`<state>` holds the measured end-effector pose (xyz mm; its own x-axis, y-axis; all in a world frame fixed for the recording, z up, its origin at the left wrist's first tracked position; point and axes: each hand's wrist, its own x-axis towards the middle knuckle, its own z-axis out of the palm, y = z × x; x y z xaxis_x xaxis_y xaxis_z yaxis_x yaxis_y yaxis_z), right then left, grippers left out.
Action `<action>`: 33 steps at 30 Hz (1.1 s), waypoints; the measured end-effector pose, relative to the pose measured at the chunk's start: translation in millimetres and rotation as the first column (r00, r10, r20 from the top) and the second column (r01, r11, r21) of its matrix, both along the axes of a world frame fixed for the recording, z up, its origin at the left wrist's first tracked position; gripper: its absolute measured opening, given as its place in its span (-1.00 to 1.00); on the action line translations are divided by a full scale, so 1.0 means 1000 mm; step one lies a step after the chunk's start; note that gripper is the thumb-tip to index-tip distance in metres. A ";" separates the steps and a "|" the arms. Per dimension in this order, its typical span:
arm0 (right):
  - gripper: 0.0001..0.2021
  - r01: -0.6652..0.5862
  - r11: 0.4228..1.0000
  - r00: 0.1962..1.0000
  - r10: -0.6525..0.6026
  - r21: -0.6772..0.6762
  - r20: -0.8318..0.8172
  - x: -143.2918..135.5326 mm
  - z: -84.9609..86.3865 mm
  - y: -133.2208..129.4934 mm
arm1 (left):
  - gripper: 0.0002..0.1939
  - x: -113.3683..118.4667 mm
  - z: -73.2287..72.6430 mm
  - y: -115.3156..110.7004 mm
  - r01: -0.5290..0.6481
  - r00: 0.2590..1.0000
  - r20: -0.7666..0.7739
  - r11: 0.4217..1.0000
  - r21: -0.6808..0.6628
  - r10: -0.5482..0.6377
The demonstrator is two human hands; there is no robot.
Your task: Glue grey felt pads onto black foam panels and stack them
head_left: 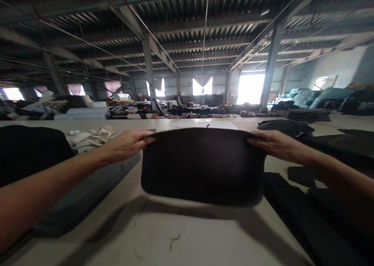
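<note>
A dark, flat sheet with rounded corners, like a mat, hangs raised over the pale table and casts a shadow on it. Its upper left corner is pinched by my left hand, thumb toward me. At the opposite upper corner my right hand grips it in the same way. The sheet's lower edge hangs free, apart from the tabletop. What the sheet is made of cannot be told for certain.
Grey, round-cornered pieces lie in a stack at left, with a black piece and pale cloth scraps nearby. Dark cut pieces cover the right side. Columns and heaped bundles stand farther back.
</note>
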<state>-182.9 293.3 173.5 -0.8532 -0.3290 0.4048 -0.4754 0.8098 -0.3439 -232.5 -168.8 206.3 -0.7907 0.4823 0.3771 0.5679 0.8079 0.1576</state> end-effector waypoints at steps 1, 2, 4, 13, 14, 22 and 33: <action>-0.53 0.052 0.999 0.995 -0.050 0.012 -0.091 -0.016 0.012 0.003 | -0.49 -0.018 0.011 0.005 -0.006 0.997 -0.081 1.000 0.003 0.006; -0.56 0.116 0.993 0.972 -0.110 0.014 -0.206 -0.031 0.022 0.005 | -0.50 -0.034 0.021 0.010 -0.012 0.989 -0.144 1.000 0.019 0.015; -0.56 0.239 0.971 0.880 -0.222 -0.011 -0.420 -0.054 0.037 0.008 | -0.51 -0.067 0.034 0.022 -0.027 0.964 -0.261 0.996 0.088 0.049; -0.52 0.375 0.913 0.898 -0.313 0.162 -0.310 -0.136 -0.083 0.018 | -0.52 -0.191 -0.112 0.065 -0.013 0.992 -0.125 1.000 -0.002 0.013; -0.49 0.342 0.915 0.925 -0.287 0.213 -0.249 -0.143 -0.106 0.019 | -0.51 -0.197 -0.135 0.066 -0.034 0.996 -0.089 0.999 -0.015 0.032; -0.43 0.255 0.930 0.967 -0.241 0.265 -0.087 -0.154 -0.175 0.020 | -0.43 -0.208 -0.192 0.055 -0.076 0.997 0.010 0.995 -0.070 0.077; -0.30 0.189 0.980 0.981 -0.191 0.056 0.026 -0.145 -0.172 0.026 | -0.38 -0.201 -0.177 0.031 0.022 0.995 0.098 0.992 -0.121 -0.010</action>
<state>-328.2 319.2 1.8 -0.9139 -0.1801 0.3638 -0.3012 0.9017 -0.3102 -433.1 -137.4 29.1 -0.8127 0.5325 0.2366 0.5675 0.8155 0.1137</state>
